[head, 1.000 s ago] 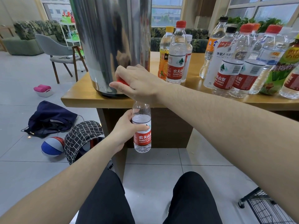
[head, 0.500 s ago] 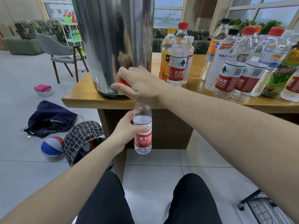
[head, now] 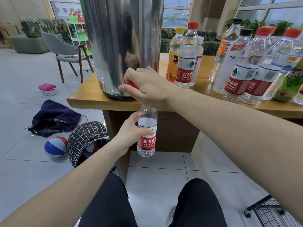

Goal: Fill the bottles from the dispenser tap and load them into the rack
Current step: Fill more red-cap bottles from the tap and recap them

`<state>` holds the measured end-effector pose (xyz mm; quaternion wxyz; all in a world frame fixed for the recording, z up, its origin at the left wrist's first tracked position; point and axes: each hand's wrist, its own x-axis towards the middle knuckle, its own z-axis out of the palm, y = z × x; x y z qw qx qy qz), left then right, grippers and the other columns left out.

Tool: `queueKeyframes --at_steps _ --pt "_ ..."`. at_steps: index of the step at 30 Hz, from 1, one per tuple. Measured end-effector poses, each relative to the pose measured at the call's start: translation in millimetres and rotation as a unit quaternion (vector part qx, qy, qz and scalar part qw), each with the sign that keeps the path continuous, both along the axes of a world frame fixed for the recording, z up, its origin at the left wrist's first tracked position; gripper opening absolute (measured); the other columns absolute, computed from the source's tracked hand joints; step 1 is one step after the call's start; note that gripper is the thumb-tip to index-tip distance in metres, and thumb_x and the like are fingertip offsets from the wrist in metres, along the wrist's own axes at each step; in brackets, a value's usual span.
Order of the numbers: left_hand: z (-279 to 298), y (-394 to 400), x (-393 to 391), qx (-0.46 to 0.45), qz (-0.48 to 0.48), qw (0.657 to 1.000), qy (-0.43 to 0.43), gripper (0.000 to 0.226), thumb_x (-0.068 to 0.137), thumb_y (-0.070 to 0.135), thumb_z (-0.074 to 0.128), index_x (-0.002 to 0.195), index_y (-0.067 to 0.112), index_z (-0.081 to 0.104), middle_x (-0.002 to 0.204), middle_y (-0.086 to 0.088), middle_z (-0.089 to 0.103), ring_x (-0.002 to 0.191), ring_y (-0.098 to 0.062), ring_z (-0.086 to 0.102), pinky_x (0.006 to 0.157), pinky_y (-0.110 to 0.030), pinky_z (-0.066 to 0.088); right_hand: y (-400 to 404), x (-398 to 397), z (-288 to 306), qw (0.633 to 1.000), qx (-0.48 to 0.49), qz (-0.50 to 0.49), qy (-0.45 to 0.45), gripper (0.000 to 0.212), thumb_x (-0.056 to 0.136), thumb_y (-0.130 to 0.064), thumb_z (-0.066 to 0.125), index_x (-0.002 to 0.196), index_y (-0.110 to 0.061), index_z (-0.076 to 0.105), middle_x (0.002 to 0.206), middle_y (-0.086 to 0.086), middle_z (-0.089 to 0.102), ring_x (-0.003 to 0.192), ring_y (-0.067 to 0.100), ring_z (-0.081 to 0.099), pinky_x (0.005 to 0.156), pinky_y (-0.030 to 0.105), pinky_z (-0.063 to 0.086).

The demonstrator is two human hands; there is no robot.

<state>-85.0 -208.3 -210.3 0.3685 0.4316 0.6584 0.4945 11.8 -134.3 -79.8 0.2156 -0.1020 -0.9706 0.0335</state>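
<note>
Below the table edge, our left hand (head: 131, 133) curls its fingers and thumb around a clear plastic bottle (head: 147, 133). We hold the bottle straight up and down, with its open mouth pointing up, hidden under our right hand (head: 147, 86). Its bottom points at the floor. Water fills it to just above the label. The red and white label reads "NONGFU SPRING" with big white Chinese letters above.

Right above the bottle, our right hand curls over the red tap handle (head: 131, 84). Our fingers cover most of it, so we cannot tell how tightly we grip. The tap sits low on the front of a tall, round, shiny metal dispenser (head: 121, 46).

The dispenser stands on a smooth yellow wooden table (head: 91, 99). To the right of our hands, more plastic bottles stand on the table. One with a red cap (head: 186, 59) has the same Nongfu label. Beside it is an orange juice bottle (head: 173, 54) with a yellow cap. A bigger group of bottles (head: 255, 66) stands farther right.

Low down on the right we see the corner of a black wire rack (head: 275, 213) on wheels.
</note>
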Motion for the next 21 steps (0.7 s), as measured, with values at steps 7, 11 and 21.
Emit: queueKeyframes --at_steps 7,11,21 --pt "-0.1 -0.5 -0.7 0.002 -0.001 1.000 0.001 0.074 0.080 0.016 0.083 0.142 0.027 0.044 0.134 0.006 0.057 0.110 -0.012 0.056 0.077 -0.024 0.046 -0.5 -0.5 0.0 1.000 0.000 -0.001 -0.001 0.022 0.104 -0.047 0.037 0.102 -0.025 0.041 0.092 -0.008 0.051 0.085 0.008 0.046 0.080 0.018 0.022" --pt "0.5 -0.5 -1.3 0.003 -0.005 1.000 0.001 0.073 0.080 0.016 0.083 0.141 0.027 0.045 0.130 0.009 0.056 0.102 -0.009 0.057 0.074 -0.022 0.045 0.0 -1.5 -0.2 1.000 0.002 -0.004 -0.003 0.023 0.104 -0.048 0.036 0.101 -0.026 0.040 0.090 -0.010 0.050 0.084 0.007 0.046 0.083 0.021 0.024" --pt "2.4 -1.5 -1.7 -0.001 -0.007 1.000 0.008 0.073 0.080 0.016 0.083 0.141 0.027 0.045 0.130 0.009 0.056 0.100 -0.007 0.056 0.073 -0.021 0.044 -0.1 -1.3 -0.8 1.000 0.003 -0.005 -0.001 0.022 0.104 -0.048 0.036 0.102 -0.027 0.040 0.089 -0.012 0.048 0.084 0.007 0.045 0.083 0.021 0.024"
